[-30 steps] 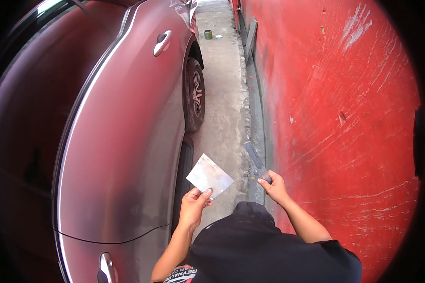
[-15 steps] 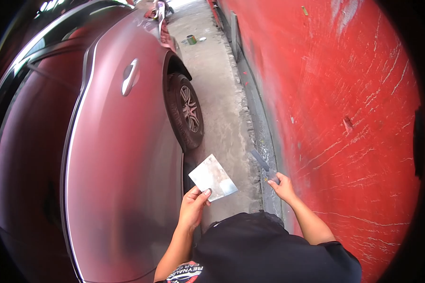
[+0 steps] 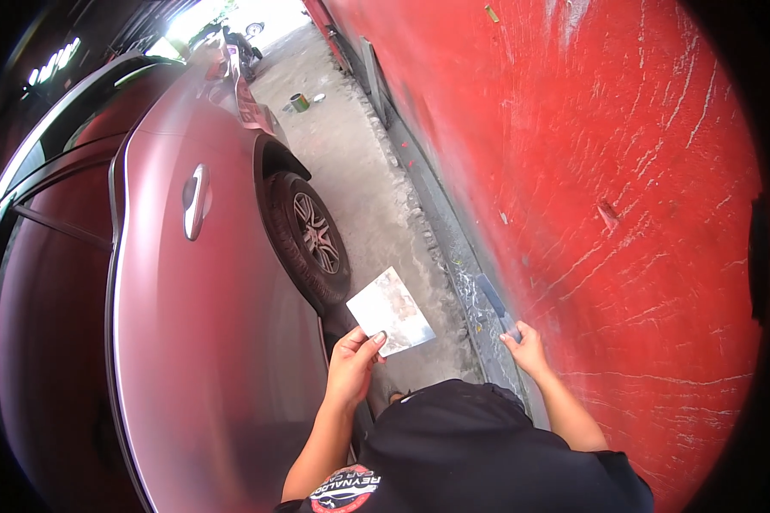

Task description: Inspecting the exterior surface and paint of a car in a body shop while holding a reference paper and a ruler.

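A thin square plate [image 3: 391, 309], pale and smeared with whitish and brownish marks, is pinched at its lower edge by my left hand [image 3: 353, 366], thumb on top. It is held beside the lower flank of a reddish-mauve car [image 3: 192, 359] and apart from it. Over by the wall, my right hand [image 3: 529, 350] is closed on a flat blue-grey scraper blade [image 3: 493, 297], whose long end points up and away from me. The fingers cover its near end. The blade and the plate do not touch each other.
At left, the car shows a chrome door handle [image 3: 196, 203] and a wheel [image 3: 315, 229]. A scuffed red wall [image 3: 650, 231] rises at right above a grey ledge [image 3: 419, 175]. Farther along the narrow concrete floor [image 3: 351, 162] stand a can [image 3: 299, 103] and a pale round lid [image 3: 319, 97].
The view has turned, so the car, can and floor appear farther left and lower. My right hand has shifted slightly right with the blade. My left hand keeps its hold on the plate.
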`<state>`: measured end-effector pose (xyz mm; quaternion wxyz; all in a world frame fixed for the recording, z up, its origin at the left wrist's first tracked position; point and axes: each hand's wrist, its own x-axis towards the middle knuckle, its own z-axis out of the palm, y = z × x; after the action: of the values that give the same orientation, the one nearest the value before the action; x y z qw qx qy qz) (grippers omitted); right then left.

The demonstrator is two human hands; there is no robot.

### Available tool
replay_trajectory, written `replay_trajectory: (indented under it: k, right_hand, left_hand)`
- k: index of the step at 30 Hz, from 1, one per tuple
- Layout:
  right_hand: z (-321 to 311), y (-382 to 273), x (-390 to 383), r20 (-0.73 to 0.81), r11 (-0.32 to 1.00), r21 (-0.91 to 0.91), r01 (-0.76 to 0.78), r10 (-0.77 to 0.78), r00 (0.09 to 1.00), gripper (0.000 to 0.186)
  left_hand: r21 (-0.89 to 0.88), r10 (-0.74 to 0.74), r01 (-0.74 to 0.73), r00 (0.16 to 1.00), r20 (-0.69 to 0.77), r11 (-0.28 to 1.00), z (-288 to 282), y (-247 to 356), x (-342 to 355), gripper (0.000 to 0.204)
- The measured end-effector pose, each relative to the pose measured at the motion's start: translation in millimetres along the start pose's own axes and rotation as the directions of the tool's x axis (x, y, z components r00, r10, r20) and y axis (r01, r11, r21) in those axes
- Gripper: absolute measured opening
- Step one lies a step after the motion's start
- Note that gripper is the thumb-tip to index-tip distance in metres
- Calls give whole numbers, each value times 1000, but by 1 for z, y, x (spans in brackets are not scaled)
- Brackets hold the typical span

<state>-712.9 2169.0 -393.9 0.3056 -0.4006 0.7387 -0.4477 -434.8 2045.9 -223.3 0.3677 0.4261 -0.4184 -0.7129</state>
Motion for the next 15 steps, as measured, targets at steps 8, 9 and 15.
replay_trajectory:
  k: [8,9,15]
  right_hand:
    - [4,15,-7,-1,997,-71,-30,30,1000,24]
    - [3,15,-8,21,993,-113,-37,39,999,24]
    - [0,8,-12,-7,999,-44,28,-28,1000,23]
  left_hand:
    - [19,-13,12,1000,19,1000,-2,-1,6,17]
    - [11,-10,9,999,32,1000,-4,-5,6,18]
    - [-9,-39,39,999,15,999,-5,-16,-1,18]
